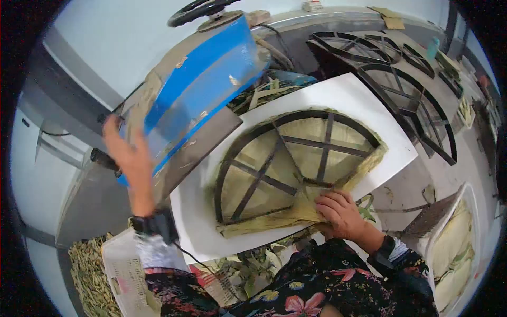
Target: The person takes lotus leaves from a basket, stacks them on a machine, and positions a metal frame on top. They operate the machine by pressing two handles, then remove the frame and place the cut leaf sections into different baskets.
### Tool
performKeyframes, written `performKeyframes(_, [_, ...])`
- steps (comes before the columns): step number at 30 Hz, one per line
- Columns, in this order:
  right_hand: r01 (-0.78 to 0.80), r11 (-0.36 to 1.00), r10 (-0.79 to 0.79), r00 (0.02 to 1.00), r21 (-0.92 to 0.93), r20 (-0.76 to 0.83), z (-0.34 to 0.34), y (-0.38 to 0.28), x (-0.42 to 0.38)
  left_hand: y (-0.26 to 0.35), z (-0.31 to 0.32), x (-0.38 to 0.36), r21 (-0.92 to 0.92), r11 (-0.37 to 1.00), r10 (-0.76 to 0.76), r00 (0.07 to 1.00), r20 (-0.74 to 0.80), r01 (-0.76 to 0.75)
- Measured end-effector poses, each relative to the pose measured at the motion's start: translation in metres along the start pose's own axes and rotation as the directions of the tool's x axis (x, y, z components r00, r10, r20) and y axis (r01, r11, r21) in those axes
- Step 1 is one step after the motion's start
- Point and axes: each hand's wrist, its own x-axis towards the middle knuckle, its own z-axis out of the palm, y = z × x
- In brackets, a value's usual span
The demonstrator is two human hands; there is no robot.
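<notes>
Fan-shaped dark metal frame (296, 161): lies flat over a layer of pale yellow-green dried leaves (274, 214), both on a white rectangular board (364, 98) at the centre of the scene.
Right hand (340, 211): near edge of the stack, palm down, fingers loosely spread and pressing on the leaf layer at the frame's near corner; it grips nothing.
Left hand (129, 158): raised at the left, fingers open and spread against the blue plastic-covered slab (203, 90) that is tilted up over the board's far left; whether it grasps the edge or only props it, I cannot tell.
Handling, frame: judged stiff and fairly heavy; thin bars give firm purchase, best taken at the curved rim or a cross-bar.
Handling, leaves: judged light, thin, brittle and liable to tear or slide; best moved with board beneath, flat.
Handling, board: judged light but wide; support it at two opposite edges.
Near left: heap of loose dried leaves (92, 274).
Right: white tray of stacked pressed leaves (454, 248).
Far right: further dark frames of the same pattern (406, 100) on the bench.
Far: black handwheel (198, 10) above the slab.
</notes>
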Motion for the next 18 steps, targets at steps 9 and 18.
performKeyframes(9, [0.137, 0.981, -0.164, 0.964, -0.134, -0.212, 0.022, 0.013, -0.003, -0.21, -0.043, 0.022, -0.069, 0.709, -0.695, 0.712, 0.102, 0.702])
performKeyframes(18, [0.211, 0.956, -0.251, 0.947, -0.203, -0.2, 0.027, 0.022, -0.006, -0.169, -0.046, 0.012, -0.284, 0.703, -0.675, 0.738, 0.023, 0.652])
